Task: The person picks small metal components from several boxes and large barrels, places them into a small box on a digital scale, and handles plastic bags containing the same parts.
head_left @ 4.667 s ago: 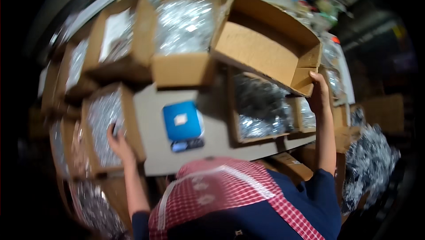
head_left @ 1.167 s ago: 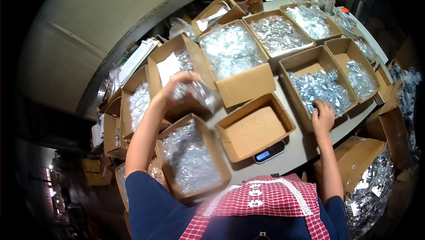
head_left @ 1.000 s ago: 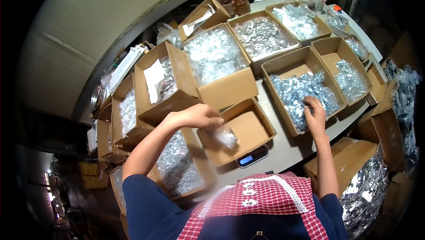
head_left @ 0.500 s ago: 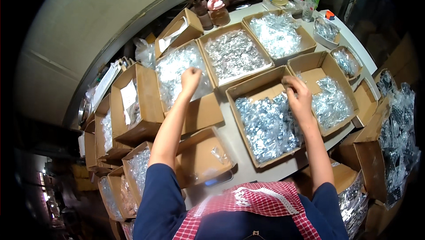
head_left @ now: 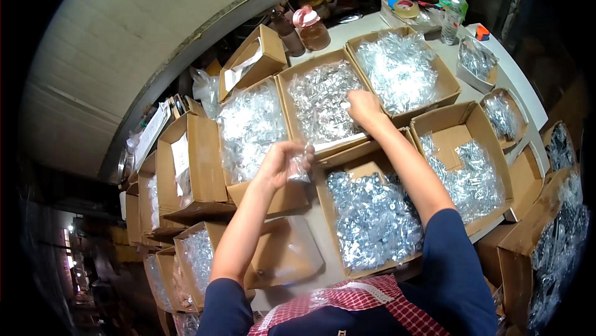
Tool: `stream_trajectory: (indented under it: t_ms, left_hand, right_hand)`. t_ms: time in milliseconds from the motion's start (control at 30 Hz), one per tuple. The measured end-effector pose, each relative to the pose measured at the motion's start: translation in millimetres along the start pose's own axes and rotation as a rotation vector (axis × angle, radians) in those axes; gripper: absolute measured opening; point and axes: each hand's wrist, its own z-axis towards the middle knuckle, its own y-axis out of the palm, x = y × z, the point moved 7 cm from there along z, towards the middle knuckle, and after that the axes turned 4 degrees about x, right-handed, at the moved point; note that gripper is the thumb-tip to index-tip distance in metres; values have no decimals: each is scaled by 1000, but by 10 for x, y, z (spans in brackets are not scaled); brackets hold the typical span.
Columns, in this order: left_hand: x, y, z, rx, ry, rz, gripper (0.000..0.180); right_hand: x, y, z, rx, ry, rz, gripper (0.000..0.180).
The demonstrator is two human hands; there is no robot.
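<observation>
Cardboard boxes (head_left: 372, 227) brim with shiny packets; left hand (head_left: 280, 163) grips one packet (head_left: 299, 165), right hand (head_left: 365, 107) closes on another; near box (head_left: 282, 255) looks almost empty.

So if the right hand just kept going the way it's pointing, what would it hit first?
Most likely the small shiny packets filling the open cardboard box under its fingers. The right hand reaches up and left over that box, though how far above the packets it is, is unclear.

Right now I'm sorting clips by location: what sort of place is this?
Probably a packing workshop: open cardboard boxes full of small clear bags, tape rolls on the white table, left hand holding one bag.
</observation>
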Motion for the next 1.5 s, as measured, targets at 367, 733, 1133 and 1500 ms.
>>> stream_trajectory:
  t_ms: [367,733,1133,1500]
  left_hand:
    - [-297,562,265,-155,20,-16,42]
    - [-388,851,301,-233,-93,-265,44]
    - [-523,420,131,-113,23,-183,19]
    - [-816,768,-86,-168,52,-64,35]
  right_hand:
    - [260,-481,-21,112,211,1350,20]
    - [-293,-780,-292,-464,120,1413,38]
    - [1499,-790,-201,214,258,284,27]
    - [527,-1412,-1047,45,370,1460,19]
